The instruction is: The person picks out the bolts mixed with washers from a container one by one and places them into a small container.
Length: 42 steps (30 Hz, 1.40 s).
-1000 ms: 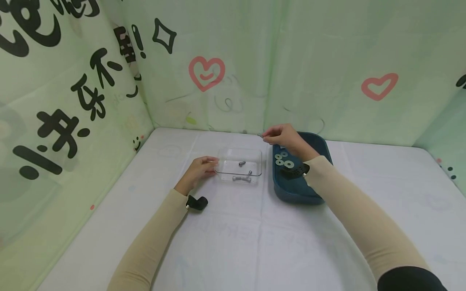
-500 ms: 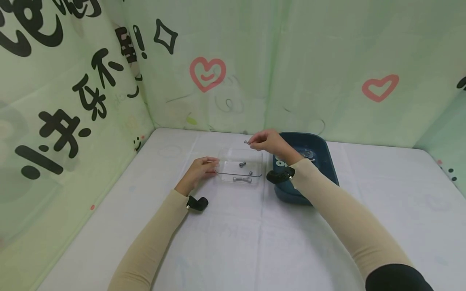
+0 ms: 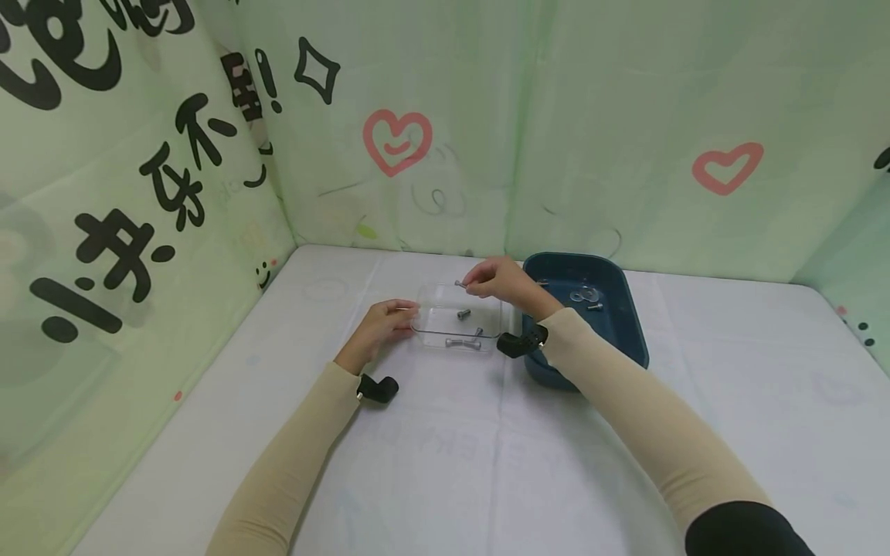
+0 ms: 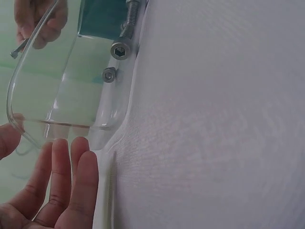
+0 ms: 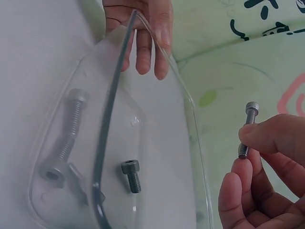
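Note:
In the head view a clear plastic box [image 3: 426,333] stands on the white table. My left hand [image 3: 378,333] is at its left end. In the left wrist view, the left fingers [image 4: 86,186] extend straight, tips against the outer wall, with the thumb near the rim. Over the far side of the box, my right hand [image 3: 502,282] pinches a hex socket screw [image 5: 249,129] between thumb and fingertips, head upward in the right wrist view. Inside the box lie a short, thick screw [image 5: 131,176], a long screw [image 5: 75,117] and other screws.
Right of the box stands a dark blue tray [image 3: 629,328], partly covered by the right forearm. Clear rings [image 3: 589,294] and a screw [image 3: 595,306] lie in it. A green printed curtain [image 3: 591,116] hangs behind the table.
My right hand has moved left from the tray to the box, carrying the pinched screw. The left hand and the box look unmoved.

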Each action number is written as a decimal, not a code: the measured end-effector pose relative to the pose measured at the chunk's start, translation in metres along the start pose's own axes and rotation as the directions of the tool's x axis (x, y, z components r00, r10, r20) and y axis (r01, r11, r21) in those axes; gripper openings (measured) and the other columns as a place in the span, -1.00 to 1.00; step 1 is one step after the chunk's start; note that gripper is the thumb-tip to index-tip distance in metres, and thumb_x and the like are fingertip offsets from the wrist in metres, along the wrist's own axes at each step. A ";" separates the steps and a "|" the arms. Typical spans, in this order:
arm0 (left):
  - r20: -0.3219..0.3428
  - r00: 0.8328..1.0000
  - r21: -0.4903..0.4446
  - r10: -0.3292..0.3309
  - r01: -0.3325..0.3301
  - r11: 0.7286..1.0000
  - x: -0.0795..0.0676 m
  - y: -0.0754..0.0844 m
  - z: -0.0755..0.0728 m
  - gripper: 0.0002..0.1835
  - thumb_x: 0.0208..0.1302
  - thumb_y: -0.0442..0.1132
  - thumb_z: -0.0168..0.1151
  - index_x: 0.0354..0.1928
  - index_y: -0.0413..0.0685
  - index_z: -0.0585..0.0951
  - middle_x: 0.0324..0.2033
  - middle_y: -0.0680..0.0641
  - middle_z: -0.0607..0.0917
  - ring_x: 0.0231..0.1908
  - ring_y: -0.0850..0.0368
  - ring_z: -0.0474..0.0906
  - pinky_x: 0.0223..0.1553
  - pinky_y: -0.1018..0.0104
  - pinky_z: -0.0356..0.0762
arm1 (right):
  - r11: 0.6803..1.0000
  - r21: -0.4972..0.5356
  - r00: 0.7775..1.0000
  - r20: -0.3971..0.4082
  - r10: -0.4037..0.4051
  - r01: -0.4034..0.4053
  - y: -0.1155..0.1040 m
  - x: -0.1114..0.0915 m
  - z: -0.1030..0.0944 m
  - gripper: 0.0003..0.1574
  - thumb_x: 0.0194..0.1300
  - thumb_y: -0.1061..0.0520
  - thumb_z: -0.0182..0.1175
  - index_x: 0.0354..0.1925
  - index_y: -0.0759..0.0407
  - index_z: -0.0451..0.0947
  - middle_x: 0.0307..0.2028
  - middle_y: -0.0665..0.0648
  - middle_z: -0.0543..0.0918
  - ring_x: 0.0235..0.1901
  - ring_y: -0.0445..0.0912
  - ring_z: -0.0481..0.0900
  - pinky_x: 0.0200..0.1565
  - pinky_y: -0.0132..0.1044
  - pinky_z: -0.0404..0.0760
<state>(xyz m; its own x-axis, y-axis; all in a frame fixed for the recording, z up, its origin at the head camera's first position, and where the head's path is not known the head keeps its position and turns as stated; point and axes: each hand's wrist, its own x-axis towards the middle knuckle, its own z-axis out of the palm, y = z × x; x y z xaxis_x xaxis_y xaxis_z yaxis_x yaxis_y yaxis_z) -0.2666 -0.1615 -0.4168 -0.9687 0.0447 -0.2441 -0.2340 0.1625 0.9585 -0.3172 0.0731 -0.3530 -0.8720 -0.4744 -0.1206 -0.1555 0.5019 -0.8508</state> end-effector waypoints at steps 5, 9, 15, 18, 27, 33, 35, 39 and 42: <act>-0.007 1.000 0.007 0.015 -0.015 1.000 -0.001 0.001 0.001 -0.60 0.33 -0.28 0.12 0.16 -0.31 0.45 0.08 -0.25 0.53 -0.25 0.22 0.51 -0.15 0.43 0.60 | 1.000 -0.011 1.000 0.003 -0.015 0.015 0.002 0.003 0.004 -0.68 0.27 0.23 0.16 -0.04 0.39 0.55 -0.08 0.25 0.61 -0.16 -0.04 0.48 0.11 -0.01 0.52; -0.012 1.000 0.018 0.023 -0.023 1.000 -0.003 0.003 0.001 -0.61 0.33 -0.29 0.12 0.16 -0.31 0.46 0.08 -0.24 0.53 -0.23 0.21 0.50 -0.17 0.44 0.60 | 1.000 -0.018 1.000 0.006 0.000 0.000 0.002 0.005 0.006 -0.68 0.27 0.23 0.16 -0.04 0.37 0.55 -0.08 0.22 0.61 -0.17 -0.06 0.48 0.07 -0.11 0.55; -0.011 1.000 0.017 0.027 -0.027 0.999 -0.003 0.004 0.001 -0.60 0.32 -0.29 0.12 0.17 -0.31 0.45 0.08 -0.23 0.53 -0.23 0.22 0.50 -0.15 0.43 0.60 | 0.999 -0.018 0.999 0.009 0.033 -0.032 0.001 0.006 0.008 -0.69 0.27 0.23 0.16 -0.04 0.36 0.57 -0.10 0.22 0.63 -0.17 -0.04 0.49 0.08 -0.11 0.56; -0.014 1.000 0.020 0.023 -0.023 1.000 -0.002 0.004 0.001 -0.59 0.32 -0.29 0.12 0.17 -0.29 0.45 0.10 -0.23 0.53 -0.19 0.21 0.50 -0.09 0.38 0.60 | 0.999 -0.016 0.999 0.015 0.039 -0.039 0.001 0.007 0.009 -0.69 0.27 0.23 0.17 -0.04 0.36 0.57 -0.10 0.21 0.64 -0.17 -0.04 0.50 0.07 -0.14 0.57; -0.026 1.000 0.019 0.004 -0.003 1.000 0.001 0.002 0.002 -0.59 0.33 -0.28 0.12 0.17 -0.27 0.46 0.12 -0.25 0.52 -0.21 0.17 0.50 0.02 0.27 0.58 | 0.999 -0.001 0.999 0.027 0.038 -0.038 0.002 0.010 0.011 -0.69 0.27 0.22 0.16 -0.03 0.33 0.58 -0.03 0.22 0.63 -0.11 -0.02 0.49 0.10 -0.16 0.54; -0.028 1.000 0.014 0.001 0.000 1.000 0.003 0.001 0.002 -0.59 0.32 -0.27 0.13 0.17 -0.27 0.46 0.13 -0.25 0.51 -0.17 0.14 0.51 0.06 0.24 0.57 | 1.000 0.014 0.999 0.032 0.002 -0.002 0.003 0.011 0.012 -0.67 0.26 0.22 0.18 -0.02 0.34 0.57 -0.01 0.27 0.61 -0.11 -0.03 0.52 0.11 -0.15 0.55; -0.029 1.000 0.014 0.001 0.000 1.000 0.003 0.001 0.002 -0.59 0.32 -0.27 0.13 0.17 -0.26 0.46 0.13 -0.25 0.51 -0.15 0.13 0.51 0.06 0.23 0.56 | 1.000 0.019 0.999 0.036 -0.005 0.004 0.003 0.011 0.012 -0.65 0.26 0.22 0.19 0.01 0.34 0.55 -0.01 0.27 0.61 -0.11 -0.03 0.53 0.12 -0.14 0.55; -0.032 0.999 0.020 0.005 -0.005 1.000 0.002 0.002 0.002 -0.59 0.33 -0.27 0.12 0.17 -0.27 0.46 0.14 -0.25 0.51 -0.16 0.13 0.51 0.02 0.28 0.58 | 1.000 0.023 0.999 0.038 -0.002 0.001 0.004 0.010 0.011 -0.62 0.25 0.23 0.20 0.03 0.33 0.54 -0.04 0.25 0.62 -0.12 -0.03 0.55 0.12 -0.14 0.56; -0.032 0.999 0.020 0.006 -0.006 1.000 0.000 0.002 0.002 -0.60 0.33 -0.27 0.12 0.17 -0.27 0.46 0.13 -0.25 0.52 -0.18 0.15 0.51 -0.03 0.33 0.59 | 1.000 0.020 0.999 0.045 -0.004 0.003 0.004 0.010 0.010 -0.61 0.24 0.25 0.20 0.05 0.33 0.53 -0.05 0.25 0.63 -0.11 -0.03 0.55 0.12 -0.14 0.56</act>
<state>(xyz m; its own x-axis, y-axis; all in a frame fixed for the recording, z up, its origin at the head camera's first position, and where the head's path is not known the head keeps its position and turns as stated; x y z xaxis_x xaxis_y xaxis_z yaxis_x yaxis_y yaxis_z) -0.2671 -0.1587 -0.4151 -0.9723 0.0144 -0.2331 -0.2267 0.1818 0.9568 -0.3219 0.0630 -0.3626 -0.8495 -0.5087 -0.1400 -0.1487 0.4855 -0.8615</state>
